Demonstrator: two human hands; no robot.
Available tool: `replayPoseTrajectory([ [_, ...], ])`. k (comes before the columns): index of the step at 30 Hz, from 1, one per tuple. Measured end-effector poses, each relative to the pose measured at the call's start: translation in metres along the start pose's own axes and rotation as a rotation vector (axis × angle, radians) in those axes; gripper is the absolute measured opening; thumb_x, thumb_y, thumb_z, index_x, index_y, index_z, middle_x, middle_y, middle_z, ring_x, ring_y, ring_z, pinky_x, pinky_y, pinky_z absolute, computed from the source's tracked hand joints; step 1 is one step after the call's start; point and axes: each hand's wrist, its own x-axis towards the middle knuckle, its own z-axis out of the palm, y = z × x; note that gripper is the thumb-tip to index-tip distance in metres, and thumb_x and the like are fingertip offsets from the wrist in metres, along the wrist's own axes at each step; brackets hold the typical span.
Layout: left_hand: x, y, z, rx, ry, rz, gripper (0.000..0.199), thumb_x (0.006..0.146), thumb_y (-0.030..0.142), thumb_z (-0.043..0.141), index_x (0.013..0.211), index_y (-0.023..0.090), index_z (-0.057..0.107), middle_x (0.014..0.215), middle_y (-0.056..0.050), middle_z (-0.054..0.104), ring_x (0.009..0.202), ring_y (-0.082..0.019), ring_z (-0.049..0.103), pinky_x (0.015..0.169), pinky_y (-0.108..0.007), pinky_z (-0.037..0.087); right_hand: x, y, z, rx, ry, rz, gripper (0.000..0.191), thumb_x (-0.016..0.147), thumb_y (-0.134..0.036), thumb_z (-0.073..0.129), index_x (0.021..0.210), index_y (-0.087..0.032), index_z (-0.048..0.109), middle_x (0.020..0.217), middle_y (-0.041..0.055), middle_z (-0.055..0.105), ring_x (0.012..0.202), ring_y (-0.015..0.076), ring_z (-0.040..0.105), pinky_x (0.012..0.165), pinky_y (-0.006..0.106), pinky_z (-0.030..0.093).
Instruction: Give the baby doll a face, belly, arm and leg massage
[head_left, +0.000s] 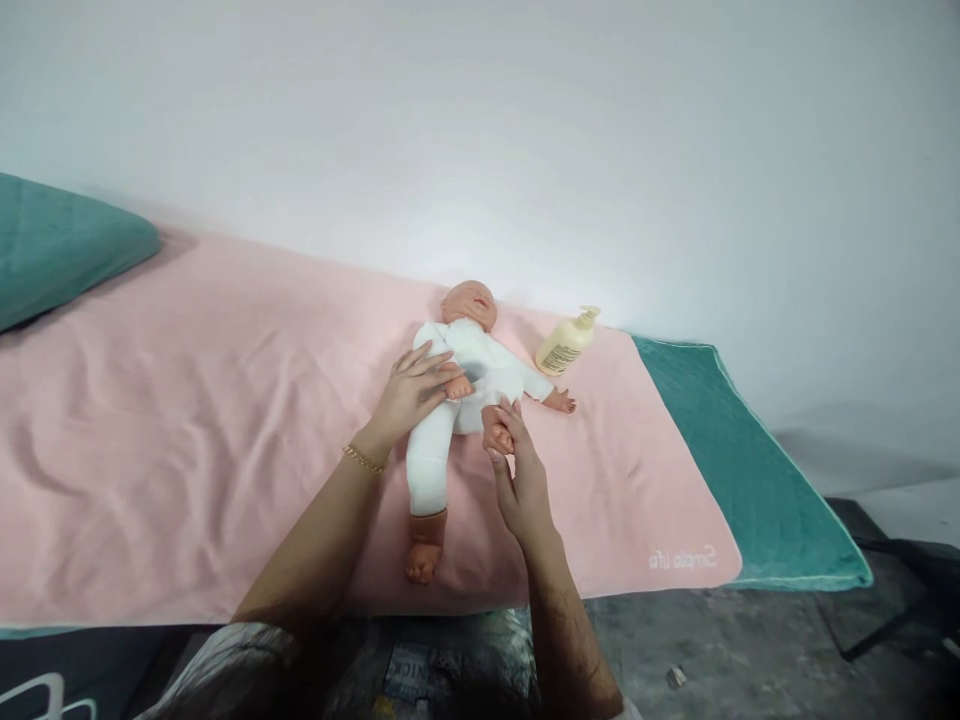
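A baby doll [466,350] in a white suit lies on its back on a pink blanket [225,420], its head towards the wall. At the doll's arm on the left of the picture, my left hand [412,388] is closed loosely around its small hand, with long fingers laid across it. My right hand [523,490] grips the doll's raised foot [497,432] between thumb and fingers, and that leg is bent. The other leg [429,470] stretches towards me, and the doll's other arm [559,398] lies out to the right.
A cream pump bottle [564,345] stands on the blanket near the doll's outstretched arm. Behind runs a white wall [480,140]. At left rests a green pillow [67,245]; green cloth [750,470] shows at the right end. Grey floor [697,650] lies below the bed's edge.
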Motion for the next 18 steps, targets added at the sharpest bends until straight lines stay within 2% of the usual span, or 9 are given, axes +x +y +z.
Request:
replayPoseTrajectory([
  [3,0.0,0.004,-0.006,-0.094,0.181,-0.066,0.028,0.088,0.031,0.064,0.115,0.026,0.072,0.127,-0.004,0.068,0.134,-0.027,0.05,0.113,-0.05,0.038,-0.007,0.0,-0.001,0.013,-0.001,0.009,0.046,0.102,-0.03,0.042,0.147,-0.024,0.038,0.157,0.0091,0.039,0.149,0.0271,0.026,0.119,0.054,0.033],
  [7,-0.001,0.003,-0.018,-0.256,0.601,-0.361,0.03,0.083,0.032,0.073,0.112,0.023,0.072,0.116,-0.005,0.072,0.116,-0.025,0.063,0.108,-0.043,0.045,-0.023,0.0,-0.003,0.024,-0.004,0.02,0.046,0.101,-0.026,0.043,0.147,-0.025,0.038,0.157,0.0081,0.038,0.15,0.0263,0.026,0.119,0.053,0.034],
  [10,-0.002,-0.006,-0.025,-0.564,0.855,-0.554,0.033,0.079,0.027,0.078,0.11,0.02,0.071,0.112,-0.005,0.07,0.109,-0.019,0.064,0.104,-0.035,0.047,-0.038,0.001,-0.002,0.008,-0.03,-0.012,0.049,0.1,-0.023,0.044,0.148,-0.026,0.037,0.157,0.007,0.038,0.15,0.0259,0.025,0.119,0.052,0.035],
  [13,-0.005,-0.019,-0.03,-0.795,0.979,-0.706,0.024,0.083,0.023,0.075,0.105,0.016,0.07,0.102,-0.004,0.068,0.097,-0.011,0.065,0.097,-0.027,0.049,-0.058,0.005,0.004,-0.023,-0.019,-0.034,0.054,0.1,-0.021,0.044,0.152,-0.027,0.03,0.159,0.0062,0.035,0.15,0.0248,0.025,0.118,0.051,0.035],
  [18,-0.01,-0.032,-0.037,-0.912,1.046,-0.875,0.009,0.091,0.015,0.065,0.099,0.015,0.069,0.096,-0.002,0.065,0.091,-0.007,0.064,0.089,-0.021,0.05,-0.103,0.019,0.019,-0.128,0.004,-0.031,0.06,0.101,-0.022,0.042,0.156,-0.025,0.021,0.163,0.0061,0.025,0.149,0.0234,0.027,0.117,0.046,0.038],
])
